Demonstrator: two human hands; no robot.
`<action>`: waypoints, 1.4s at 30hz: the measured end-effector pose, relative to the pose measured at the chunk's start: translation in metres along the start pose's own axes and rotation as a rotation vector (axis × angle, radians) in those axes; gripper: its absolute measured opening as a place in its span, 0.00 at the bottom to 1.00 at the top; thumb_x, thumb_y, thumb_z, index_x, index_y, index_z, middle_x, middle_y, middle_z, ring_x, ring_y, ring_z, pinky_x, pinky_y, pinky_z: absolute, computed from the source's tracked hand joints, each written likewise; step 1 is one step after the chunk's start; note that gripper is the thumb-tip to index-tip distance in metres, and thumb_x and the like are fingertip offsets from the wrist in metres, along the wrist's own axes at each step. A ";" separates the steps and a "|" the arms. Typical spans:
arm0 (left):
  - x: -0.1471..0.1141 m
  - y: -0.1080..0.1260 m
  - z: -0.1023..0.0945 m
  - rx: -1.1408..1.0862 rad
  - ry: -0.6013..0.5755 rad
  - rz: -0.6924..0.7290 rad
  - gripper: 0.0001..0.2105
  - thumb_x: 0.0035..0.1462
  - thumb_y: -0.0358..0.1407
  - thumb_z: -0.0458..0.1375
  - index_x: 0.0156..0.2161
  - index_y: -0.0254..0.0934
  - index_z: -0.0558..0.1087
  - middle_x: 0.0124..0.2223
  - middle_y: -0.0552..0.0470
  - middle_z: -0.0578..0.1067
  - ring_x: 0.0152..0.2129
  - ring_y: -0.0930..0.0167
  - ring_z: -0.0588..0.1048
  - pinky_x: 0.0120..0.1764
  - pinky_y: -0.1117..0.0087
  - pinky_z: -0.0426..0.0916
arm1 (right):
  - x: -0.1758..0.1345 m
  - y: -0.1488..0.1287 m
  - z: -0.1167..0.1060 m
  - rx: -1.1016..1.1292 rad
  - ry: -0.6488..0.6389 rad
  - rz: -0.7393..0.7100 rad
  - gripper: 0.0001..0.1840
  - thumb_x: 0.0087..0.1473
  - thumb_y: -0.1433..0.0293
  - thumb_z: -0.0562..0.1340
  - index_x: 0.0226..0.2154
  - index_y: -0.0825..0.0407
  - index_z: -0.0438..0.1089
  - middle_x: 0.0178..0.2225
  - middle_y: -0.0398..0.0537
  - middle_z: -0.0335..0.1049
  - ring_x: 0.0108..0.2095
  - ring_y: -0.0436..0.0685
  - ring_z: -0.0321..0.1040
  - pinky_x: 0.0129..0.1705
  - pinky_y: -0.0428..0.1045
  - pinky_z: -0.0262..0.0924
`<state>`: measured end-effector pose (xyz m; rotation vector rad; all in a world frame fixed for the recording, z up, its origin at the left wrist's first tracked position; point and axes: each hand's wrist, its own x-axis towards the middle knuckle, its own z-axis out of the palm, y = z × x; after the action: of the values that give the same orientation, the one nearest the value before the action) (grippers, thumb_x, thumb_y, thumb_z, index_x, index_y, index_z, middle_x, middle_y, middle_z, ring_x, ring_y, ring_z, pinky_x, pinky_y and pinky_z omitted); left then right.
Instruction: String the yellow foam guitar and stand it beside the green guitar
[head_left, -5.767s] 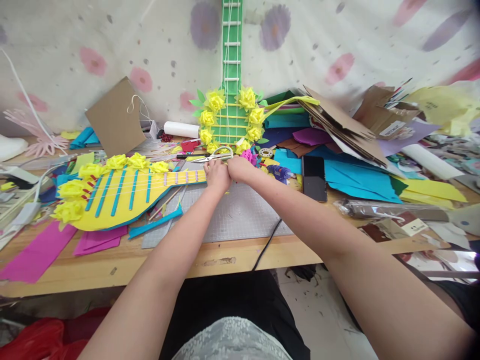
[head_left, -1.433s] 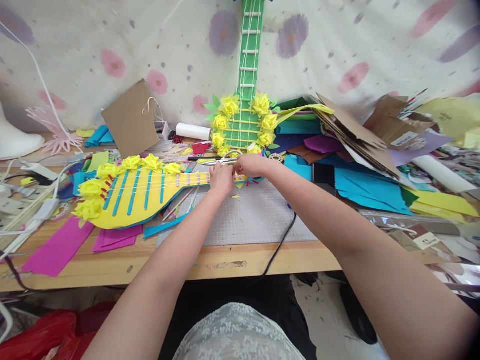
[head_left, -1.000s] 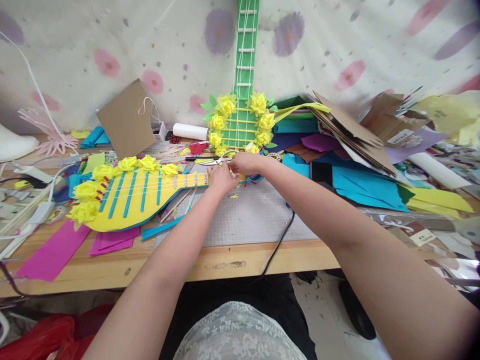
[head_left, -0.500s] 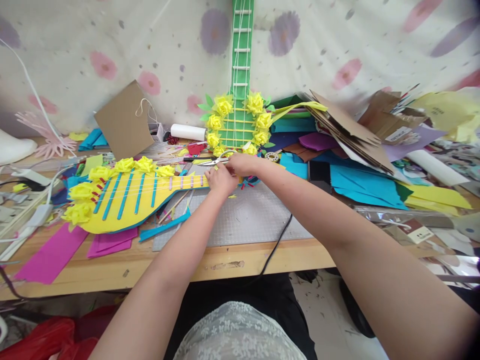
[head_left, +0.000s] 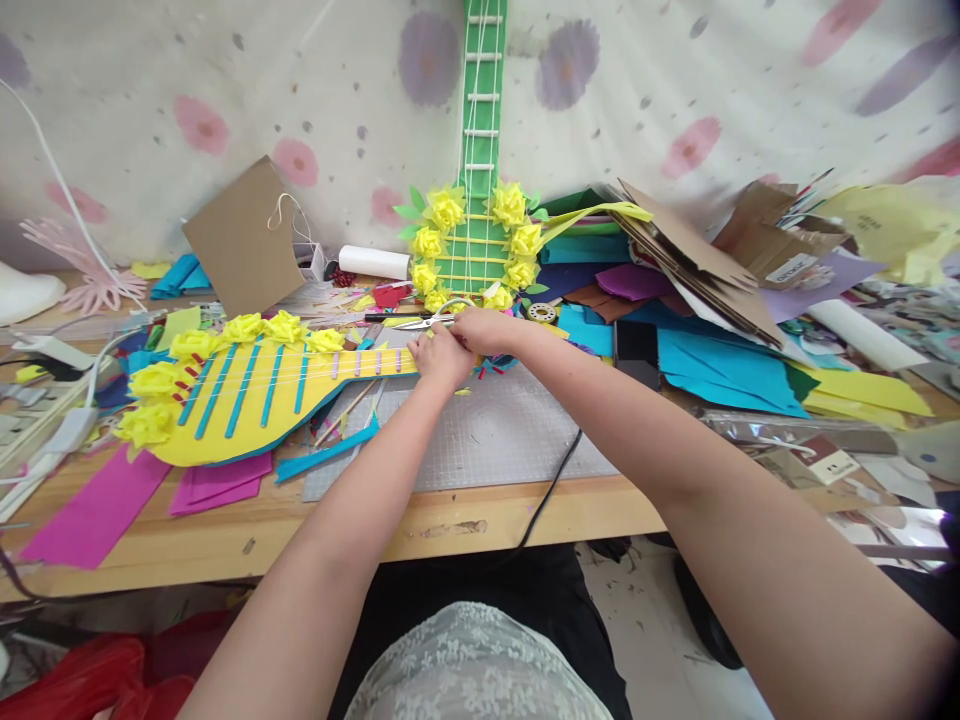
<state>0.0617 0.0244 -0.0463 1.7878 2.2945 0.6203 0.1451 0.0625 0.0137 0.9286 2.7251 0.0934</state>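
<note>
A yellow craft lute [head_left: 247, 400] with blue edging, blue bars, white strings and yellow paper flowers lies on its back, its neck pointing right. My left hand [head_left: 444, 358] is closed around the far end of that neck. Against it, my right hand [head_left: 480, 330] bends over the same end with its fingers drawn together; what they pinch is hidden. Just behind the hands are scissors [head_left: 424, 323], blades pointing left. A green craft lute [head_left: 480, 190], ringed with yellow flowers, stands upright behind them.
Under my hands is a grey cutting mat [head_left: 510, 430]. A phone [head_left: 636, 345], blue sheets [head_left: 727, 370] and stacked cardboard [head_left: 697, 260] lie on the right. Magenta strips [head_left: 105, 505] and a blue strip [head_left: 330, 452] lie near the front edge. A black cable [head_left: 551, 495] hangs over the edge.
The view has shifted very slightly, and the yellow lute's body appears a little farther left. Both hands stay together at the neck's end.
</note>
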 end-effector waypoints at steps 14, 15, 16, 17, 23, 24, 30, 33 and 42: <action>-0.015 -0.019 -0.001 0.033 0.181 0.187 0.09 0.53 0.32 0.50 0.41 0.40 0.67 0.38 0.48 0.75 0.43 0.63 0.66 0.47 0.60 0.50 | 0.010 -0.002 0.007 -0.022 0.093 0.142 0.12 0.51 0.74 0.55 0.36 0.56 0.72 0.42 0.58 0.69 0.46 0.59 0.62 0.41 0.48 0.57; -0.016 -0.020 0.000 0.037 0.181 0.203 0.08 0.54 0.33 0.50 0.40 0.41 0.68 0.38 0.48 0.75 0.43 0.63 0.65 0.47 0.60 0.50 | 0.011 -0.003 0.006 -0.013 0.072 0.163 0.12 0.51 0.74 0.55 0.36 0.55 0.72 0.43 0.57 0.69 0.46 0.59 0.63 0.41 0.48 0.58; -0.016 -0.021 0.001 0.042 0.186 0.219 0.08 0.54 0.33 0.49 0.39 0.41 0.68 0.38 0.48 0.75 0.42 0.62 0.65 0.47 0.60 0.50 | 0.011 -0.004 0.004 -0.003 0.047 0.186 0.12 0.51 0.74 0.55 0.36 0.55 0.72 0.43 0.57 0.69 0.45 0.59 0.63 0.40 0.48 0.59; -0.015 -0.022 0.002 0.047 0.198 0.233 0.08 0.55 0.33 0.49 0.38 0.41 0.69 0.37 0.48 0.75 0.42 0.62 0.65 0.46 0.59 0.50 | 0.011 -0.005 0.002 0.006 0.019 0.209 0.12 0.50 0.75 0.56 0.37 0.55 0.72 0.43 0.56 0.69 0.45 0.59 0.64 0.39 0.48 0.60; -0.013 -0.025 0.006 0.062 0.247 0.242 0.08 0.54 0.35 0.51 0.36 0.40 0.72 0.36 0.47 0.76 0.40 0.61 0.65 0.44 0.58 0.52 | 0.012 -0.007 -0.007 0.022 -0.046 0.247 0.12 0.50 0.74 0.57 0.38 0.54 0.72 0.44 0.55 0.70 0.45 0.61 0.65 0.39 0.49 0.61; -0.013 -0.025 0.006 0.063 0.245 0.244 0.08 0.55 0.35 0.51 0.36 0.40 0.72 0.36 0.47 0.76 0.40 0.61 0.65 0.44 0.58 0.52 | 0.012 -0.007 -0.007 0.023 -0.057 0.250 0.13 0.50 0.74 0.58 0.38 0.54 0.72 0.43 0.55 0.70 0.45 0.61 0.65 0.39 0.49 0.60; -0.011 -0.023 0.005 0.027 0.190 0.193 0.09 0.54 0.36 0.51 0.35 0.41 0.73 0.40 0.48 0.74 0.44 0.62 0.64 0.48 0.58 0.51 | 0.013 -0.006 -0.002 0.022 -0.043 0.235 0.13 0.50 0.75 0.57 0.39 0.55 0.72 0.43 0.56 0.69 0.45 0.62 0.64 0.39 0.50 0.58; -0.002 -0.020 -0.002 -0.012 0.083 0.034 0.08 0.51 0.38 0.54 0.32 0.42 0.75 0.45 0.47 0.71 0.47 0.60 0.62 0.49 0.58 0.52 | 0.008 -0.002 0.002 -0.012 0.173 0.172 0.15 0.51 0.75 0.56 0.41 0.55 0.71 0.45 0.58 0.67 0.49 0.64 0.57 0.44 0.54 0.54; 0.029 -0.016 -0.025 -0.081 -0.320 -0.100 0.15 0.40 0.39 0.61 0.37 0.37 0.73 0.44 0.43 0.73 0.48 0.58 0.66 0.45 0.62 0.60 | -0.022 -0.006 0.035 0.044 0.537 0.175 0.13 0.52 0.74 0.54 0.31 0.54 0.75 0.43 0.56 0.67 0.53 0.66 0.48 0.54 0.62 0.39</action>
<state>0.0300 0.0435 -0.0271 1.5923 2.0962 0.3729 0.1677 0.0439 -0.0164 1.3146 3.1237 0.3658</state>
